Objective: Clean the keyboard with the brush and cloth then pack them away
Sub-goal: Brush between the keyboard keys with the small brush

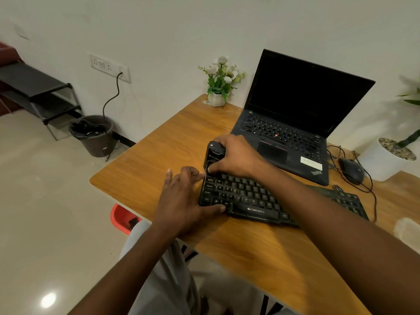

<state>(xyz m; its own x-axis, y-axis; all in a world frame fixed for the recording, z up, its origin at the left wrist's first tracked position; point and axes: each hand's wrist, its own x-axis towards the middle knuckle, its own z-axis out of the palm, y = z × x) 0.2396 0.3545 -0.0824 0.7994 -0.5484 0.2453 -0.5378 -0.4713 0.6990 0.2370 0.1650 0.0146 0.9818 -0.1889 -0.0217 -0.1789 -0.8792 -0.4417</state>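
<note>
On the wooden desk (159, 160), a dusty black Zebronics keyboard (254, 201) lies before a laptop (295, 98). The floor bin (97, 142) holds a black liner. The right hand (236, 155) grips a black brush (213, 153) at the keyboard's far-left corner. The left hand (181, 198), fingers spread, braces its left end.

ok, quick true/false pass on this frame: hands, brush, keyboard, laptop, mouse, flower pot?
1. The right hand grips the black brush at the back-left corner of the keyboard. True.
2. The left hand hangs free and touches nothing. False: it rests on the keyboard's left end.
3. The laptop has its lid closed. False: it is open, with a dark screen.
4. The mouse lies to the right of the laptop. True.
5. The flower pot stands on the keyboard. False: it stands at the back edge of the desk, apart from the keyboard.
</note>
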